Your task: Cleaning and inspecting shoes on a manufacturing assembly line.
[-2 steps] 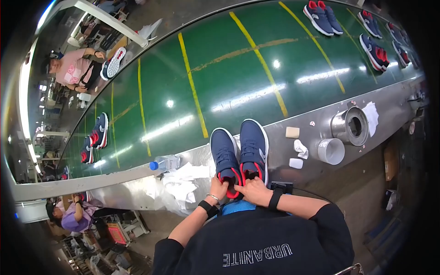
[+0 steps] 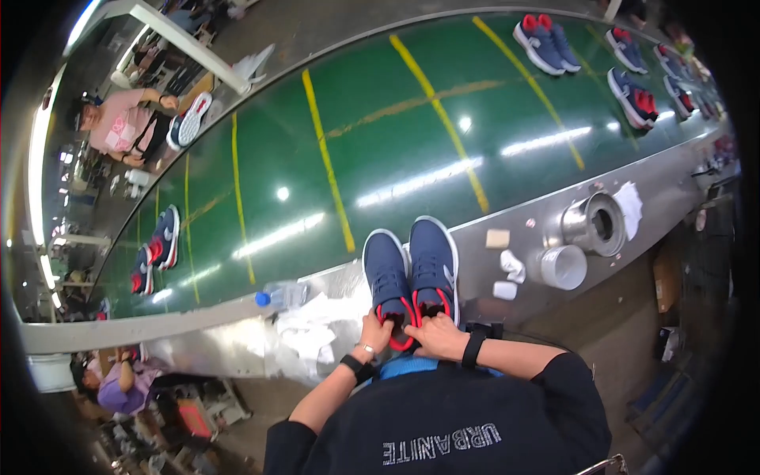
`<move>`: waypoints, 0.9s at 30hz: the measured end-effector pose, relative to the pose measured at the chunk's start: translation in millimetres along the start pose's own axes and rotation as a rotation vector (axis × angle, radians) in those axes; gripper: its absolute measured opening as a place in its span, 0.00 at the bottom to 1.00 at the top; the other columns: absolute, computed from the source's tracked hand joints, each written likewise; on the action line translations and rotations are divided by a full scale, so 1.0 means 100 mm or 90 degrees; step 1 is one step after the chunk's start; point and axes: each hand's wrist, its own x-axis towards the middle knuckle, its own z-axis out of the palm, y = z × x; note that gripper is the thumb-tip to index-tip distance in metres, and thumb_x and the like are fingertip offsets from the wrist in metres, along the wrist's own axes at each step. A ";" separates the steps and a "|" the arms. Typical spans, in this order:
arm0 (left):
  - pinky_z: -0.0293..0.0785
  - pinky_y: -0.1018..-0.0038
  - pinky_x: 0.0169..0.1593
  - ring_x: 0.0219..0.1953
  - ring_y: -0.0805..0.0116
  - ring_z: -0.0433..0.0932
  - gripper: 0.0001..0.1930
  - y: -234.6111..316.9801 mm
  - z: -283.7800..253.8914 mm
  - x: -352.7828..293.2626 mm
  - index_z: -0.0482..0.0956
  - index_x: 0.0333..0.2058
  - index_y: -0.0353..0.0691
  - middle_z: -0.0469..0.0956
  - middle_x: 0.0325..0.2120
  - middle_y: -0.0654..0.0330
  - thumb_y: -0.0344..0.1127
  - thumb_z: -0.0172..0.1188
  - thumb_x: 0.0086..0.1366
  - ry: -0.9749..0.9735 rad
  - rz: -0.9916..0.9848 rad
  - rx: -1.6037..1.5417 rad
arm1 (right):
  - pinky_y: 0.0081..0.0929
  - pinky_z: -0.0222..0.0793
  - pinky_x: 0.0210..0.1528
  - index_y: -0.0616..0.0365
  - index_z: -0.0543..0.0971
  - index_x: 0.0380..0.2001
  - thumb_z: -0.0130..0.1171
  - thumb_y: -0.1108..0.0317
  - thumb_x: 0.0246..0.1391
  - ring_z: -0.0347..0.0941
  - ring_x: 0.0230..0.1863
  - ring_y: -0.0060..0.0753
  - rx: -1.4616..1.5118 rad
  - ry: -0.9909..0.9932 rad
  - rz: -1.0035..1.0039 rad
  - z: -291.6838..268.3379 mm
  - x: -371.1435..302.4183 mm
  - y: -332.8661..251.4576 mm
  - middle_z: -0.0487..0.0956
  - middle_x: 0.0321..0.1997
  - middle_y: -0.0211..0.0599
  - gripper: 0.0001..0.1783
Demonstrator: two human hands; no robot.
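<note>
A pair of navy sneakers with red lining and white soles stands side by side at the near metal ledge, toes pointing away from me. My left hand (image 2: pixel 376 332) is closed on the heel opening of the left sneaker (image 2: pixel 387 267). On the right sneaker (image 2: pixel 433 255), my right hand (image 2: pixel 439 336) grips the collar at the heel, its thumb reaching toward the left shoe's red lining. The insides of both shoes are partly covered by my fingers.
Beyond the ledge runs a green conveyor belt (image 2: pixel 269 186) with yellow lines, carrying more navy sneakers (image 2: pixel 546 46). Left lie a blue-capped bottle (image 2: pixel 283 296) and white paper (image 2: pixel 310 328); right, a metal canister (image 2: pixel 584 225) and a white cup (image 2: pixel 564 267). A person (image 2: pixel 119 127) works across the belt.
Both hands keep their hold on the sneakers. The belt and ledge objects appear slightly farther left and lower in the picture, as the view has shifted a little.
</note>
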 end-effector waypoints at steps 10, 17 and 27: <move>0.69 0.72 0.37 0.40 0.65 0.72 0.25 0.47 -0.69 0.05 0.66 0.51 0.33 0.71 0.39 0.49 0.47 0.47 0.63 0.014 0.049 -0.290 | 0.38 0.67 0.35 0.56 0.78 0.31 0.61 0.41 0.36 0.74 0.30 0.45 -0.094 0.183 -0.007 -1.96 0.54 0.84 0.77 0.23 0.42 0.29; 0.69 0.63 0.35 0.28 0.51 0.74 0.18 0.11 -0.75 -0.49 0.73 0.36 0.35 0.75 0.24 0.46 0.46 0.50 0.59 0.052 -0.034 -0.054 | 0.44 0.64 0.44 0.54 0.72 0.42 0.64 0.52 0.32 0.71 0.42 0.51 -0.156 0.226 0.329 -2.35 0.77 2.58 0.76 0.39 0.48 0.31; 0.70 0.64 0.33 0.27 0.51 0.73 0.12 -0.73 -0.97 -1.75 0.77 0.28 0.40 0.75 0.22 0.49 0.43 0.54 0.52 0.429 -0.256 0.039 | 0.41 0.62 0.52 0.59 0.66 0.46 0.68 0.63 0.32 0.63 0.49 0.55 -0.185 0.296 0.280 -2.50 1.40 2.28 0.66 0.46 0.53 0.35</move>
